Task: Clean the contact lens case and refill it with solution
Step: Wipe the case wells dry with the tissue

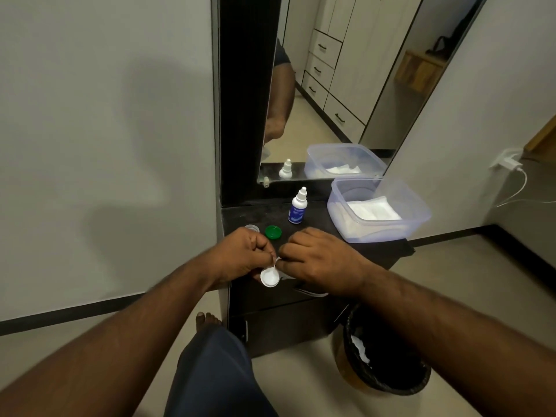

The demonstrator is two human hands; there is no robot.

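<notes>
My left hand (240,254) grips the white contact lens case (270,277) above the front edge of the dark shelf; one open well faces up. My right hand (319,260) pinches a small white piece (277,260), likely tissue, at the case's upper rim. Its fingertips are partly hidden. A green cap (273,232) and a clear cap (252,228) lie on the shelf just beyond my left hand. The solution bottle (298,206), white with a blue label, stands upright behind them with its cap on.
A clear plastic tub (415,219) holding white tissues sits on the shelf's right side. A mirror (346,85) stands behind. On the floor at the lower right is a bin (388,359) with a black liner and white scraps in it. My knee is below the shelf.
</notes>
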